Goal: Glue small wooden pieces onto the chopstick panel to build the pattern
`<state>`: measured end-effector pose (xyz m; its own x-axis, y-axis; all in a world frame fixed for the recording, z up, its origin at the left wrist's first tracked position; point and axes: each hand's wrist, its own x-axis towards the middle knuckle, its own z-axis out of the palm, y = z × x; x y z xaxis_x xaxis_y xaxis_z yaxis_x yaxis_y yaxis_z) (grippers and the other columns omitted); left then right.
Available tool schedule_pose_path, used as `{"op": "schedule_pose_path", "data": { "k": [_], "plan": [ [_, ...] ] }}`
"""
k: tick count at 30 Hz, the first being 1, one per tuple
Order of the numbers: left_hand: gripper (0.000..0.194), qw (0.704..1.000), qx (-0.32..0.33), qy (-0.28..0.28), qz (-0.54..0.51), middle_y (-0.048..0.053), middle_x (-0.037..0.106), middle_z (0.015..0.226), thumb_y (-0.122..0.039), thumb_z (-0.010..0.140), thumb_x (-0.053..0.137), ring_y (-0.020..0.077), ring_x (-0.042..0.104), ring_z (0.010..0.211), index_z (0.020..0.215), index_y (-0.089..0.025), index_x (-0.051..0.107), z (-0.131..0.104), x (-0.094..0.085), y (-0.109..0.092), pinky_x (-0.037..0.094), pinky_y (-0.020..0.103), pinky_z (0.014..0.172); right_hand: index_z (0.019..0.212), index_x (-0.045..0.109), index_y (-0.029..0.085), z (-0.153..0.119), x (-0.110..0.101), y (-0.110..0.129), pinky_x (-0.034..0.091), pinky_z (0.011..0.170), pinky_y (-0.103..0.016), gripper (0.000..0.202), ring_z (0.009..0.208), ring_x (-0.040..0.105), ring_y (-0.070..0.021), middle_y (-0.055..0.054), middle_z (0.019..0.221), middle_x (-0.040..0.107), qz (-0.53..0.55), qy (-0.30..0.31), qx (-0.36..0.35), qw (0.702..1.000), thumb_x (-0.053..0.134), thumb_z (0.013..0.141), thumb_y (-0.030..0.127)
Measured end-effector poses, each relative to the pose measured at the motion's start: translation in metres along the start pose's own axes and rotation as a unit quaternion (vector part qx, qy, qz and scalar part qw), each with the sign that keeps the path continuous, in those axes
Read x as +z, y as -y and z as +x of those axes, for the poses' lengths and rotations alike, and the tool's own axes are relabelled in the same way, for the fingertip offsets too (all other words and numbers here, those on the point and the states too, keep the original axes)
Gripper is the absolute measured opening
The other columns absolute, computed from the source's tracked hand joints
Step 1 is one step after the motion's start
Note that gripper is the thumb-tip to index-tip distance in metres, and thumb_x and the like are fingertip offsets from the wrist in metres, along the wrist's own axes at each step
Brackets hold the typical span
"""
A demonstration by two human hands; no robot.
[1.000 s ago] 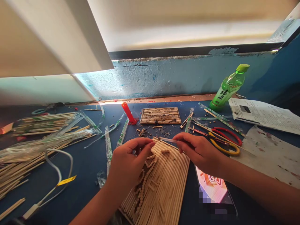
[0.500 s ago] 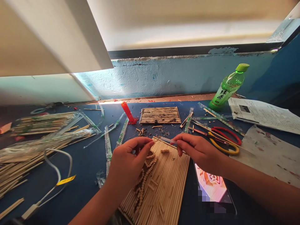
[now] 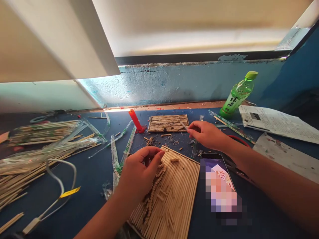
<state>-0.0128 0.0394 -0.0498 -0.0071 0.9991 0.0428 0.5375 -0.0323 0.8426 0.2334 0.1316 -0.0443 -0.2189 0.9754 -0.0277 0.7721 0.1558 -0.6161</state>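
Note:
My left hand [image 3: 143, 167] is pinched closed over the upper left part of a panel of thin wooden sticks [image 3: 185, 186]; what its fingertips hold, if anything, is too small to make out. A curving line of small wooden bits [image 3: 157, 181] runs below that hand on the panel. Short stick pieces [image 3: 170, 220] lie loose there too, and a small ridged wooden piece [image 3: 174, 160] sits near the top. My right hand [image 3: 205, 132] is closed on a thin translucent stick [image 3: 183, 125], its tip by the right edge of a smaller, dark-marked stick panel [image 3: 169, 123].
A red candle [image 3: 135, 120] stands left of the small panel. A phone [image 3: 211, 162] lies right of the large panel. Wooden sticks [image 3: 45, 159] and plastic wrappers fill the left. A green bottle [image 3: 235, 98] and papers [image 3: 276, 124] are at the back right; a white cable [image 3: 74, 174] loops at left.
My right hand has moved away from the left hand, up toward the small panel, carrying the translucent stick. More of the phone shows, and the scissors are mostly covered by my forearm. My left hand stays put.

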Motion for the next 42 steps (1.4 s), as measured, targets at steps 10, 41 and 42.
{"op": "schedule_pose_path", "data": {
  "k": [10, 41, 42],
  "plan": [
    [0.029, 1.000, -0.002, 0.003, 0.017, 0.000, 0.069, 0.070, -0.051, 0.087, 0.061, 0.0184, 0.062, 0.063, 0.088, -0.023, 0.070, -0.001, -0.001, 0.003, 0.045, 0.030, 0.057, 0.079, 0.063, 0.019, 0.009, 0.020, -0.003, 0.043, 0.064, -0.030, 0.012, 0.070, 0.064, -0.0190, -0.005, 0.076, 0.070, -0.087, -0.023, 0.012, 0.996, 0.068, 0.080, 0.029],
    [0.020, 0.999, 0.049, -0.006, -0.008, -0.002, 0.077, 0.077, -0.042, 0.088, 0.065, 0.0188, 0.066, 0.067, 0.088, -0.025, 0.077, -0.006, 0.001, -0.004, 0.048, 0.030, 0.060, 0.108, 0.063, 0.022, -0.056, 0.038, 0.059, 0.048, 0.085, -0.038, 0.018, 0.083, 0.062, -0.0201, -0.005, 0.092, 0.073, -0.076, -0.118, -0.353, 0.925, 0.052, 0.095, 0.017],
    [0.020, 0.998, 0.055, -0.003, -0.007, -0.002, 0.076, 0.077, -0.041, 0.089, 0.064, 0.0183, 0.066, 0.066, 0.088, -0.025, 0.076, -0.007, 0.001, -0.005, 0.048, 0.030, 0.060, 0.106, 0.064, 0.021, -0.055, 0.033, 0.058, 0.048, 0.085, -0.037, 0.016, 0.085, 0.062, -0.0195, -0.005, 0.092, 0.073, -0.061, -0.117, -0.350, 0.927, 0.054, 0.094, 0.018]
  ]
}}
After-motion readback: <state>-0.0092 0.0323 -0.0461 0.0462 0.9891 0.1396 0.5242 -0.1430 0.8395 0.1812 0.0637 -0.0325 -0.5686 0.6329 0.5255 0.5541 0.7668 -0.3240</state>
